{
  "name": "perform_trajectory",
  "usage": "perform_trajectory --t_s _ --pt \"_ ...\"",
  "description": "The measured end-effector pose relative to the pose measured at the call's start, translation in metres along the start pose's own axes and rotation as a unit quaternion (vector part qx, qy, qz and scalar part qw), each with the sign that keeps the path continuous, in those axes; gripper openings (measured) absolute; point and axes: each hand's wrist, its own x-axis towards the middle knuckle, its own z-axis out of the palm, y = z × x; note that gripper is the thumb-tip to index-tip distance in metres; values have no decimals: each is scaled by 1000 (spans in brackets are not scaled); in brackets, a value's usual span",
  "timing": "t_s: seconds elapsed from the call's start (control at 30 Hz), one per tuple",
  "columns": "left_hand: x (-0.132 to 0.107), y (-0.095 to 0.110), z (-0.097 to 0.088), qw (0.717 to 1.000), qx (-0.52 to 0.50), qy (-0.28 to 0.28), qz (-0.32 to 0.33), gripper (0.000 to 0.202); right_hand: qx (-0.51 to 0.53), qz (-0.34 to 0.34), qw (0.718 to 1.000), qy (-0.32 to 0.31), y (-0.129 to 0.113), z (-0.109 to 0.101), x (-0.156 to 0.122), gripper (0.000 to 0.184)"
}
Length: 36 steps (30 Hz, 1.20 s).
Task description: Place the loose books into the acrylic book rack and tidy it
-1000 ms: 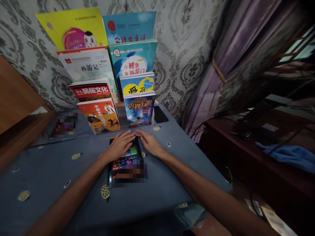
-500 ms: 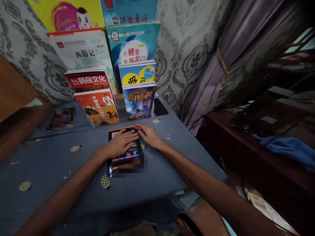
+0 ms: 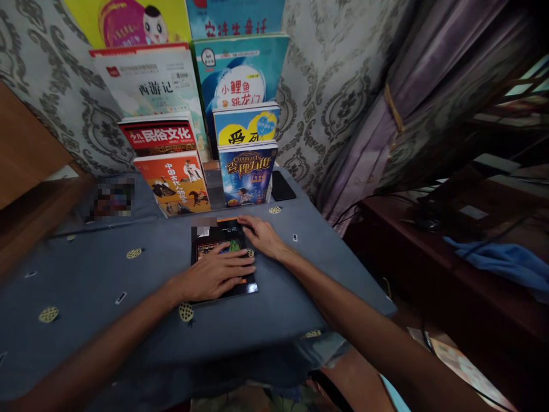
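A dark-covered book (image 3: 225, 230) lies flat on the blue-grey tablecloth (image 3: 300, 286). My left hand (image 3: 218, 271) rests palm down across its lower half, fingers stretched toward the right. At the book's upper right edge, my right hand (image 3: 262, 236) touches the corner with its fingertips, the fingers extended and slightly bent. Just behind stand an orange book (image 3: 175, 184) and a blue book (image 3: 249, 176), upright in a tiered display with other books.
A black phone (image 3: 283, 185) lies right of the display. To the left is a wooden piece of furniture (image 3: 30, 143). A dark red desk (image 3: 412, 257) with cables and a blue cloth (image 3: 497, 266) stands on the right. Purple curtains (image 3: 364, 149) hang behind.
My left hand has slid down the book toward me, uncovering more of its upper part. My right hand stays at the upper right corner. The view has shifted slightly.
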Motion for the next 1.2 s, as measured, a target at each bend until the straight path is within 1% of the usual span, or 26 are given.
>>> perform_trajectory --t_s 0.13,0.23,0.33,0.4,0.43,0.5,0.57,0.63,0.7,0.73,0.8,0.9,1.0,1.07,1.2 --pt "-5 14 1 999 -23 -11 24 40 -2 -4 1000 -1 0 0 0 40" --pt "-8 22 2 999 -41 -17 25 40 -9 -2 1000 -5 0 1 0 40" --pt "-8 22 3 997 -70 -15 18 38 -27 -5 1000 -9 0 1 -1 38" --pt "-9 12 2 995 -99 8 6 37 -46 -14 999 -9 0 2 -2 37" --pt "-9 2 2 993 -111 31 -8 37 -58 -18 998 -10 0 2 -2 37" --pt "-11 -25 -2 986 -121 101 -56 38 -81 -28 996 -15 -2 2 -3 37" --pt "-14 -58 -7 970 -122 164 -129 38 -109 -38 993 -27 -6 1 -4 38" --pt "-18 -89 -14 955 -158 184 -171 39 -148 -52 987 -39 -12 0 -5 36" --pt "-21 -110 -20 944 -220 178 -171 40 -184 -77 978 -54 -19 1 -3 34" --pt "-22 -116 -22 937 -250 176 -168 41 -195 -96 974 -68 -24 3 -2 34" --pt "-23 -121 -24 922 -303 182 -158 45 -194 -143 964 -107 -33 10 4 35" --pt "-22 -119 -22 896 -364 203 -152 51 -168 -204 951 -158 -47 29 19 39" --pt "-22 -116 -20 874 -407 215 -156 57 -160 -240 942 -172 -57 47 35 40" --pt "-23 -116 -20 865 -422 221 -160 60 -167 -255 936 -174 -60 54 42 40" --pt "-23 -117 -21 863 -424 222 -165 65 -170 -257 936 -172 -61 59 45 40"
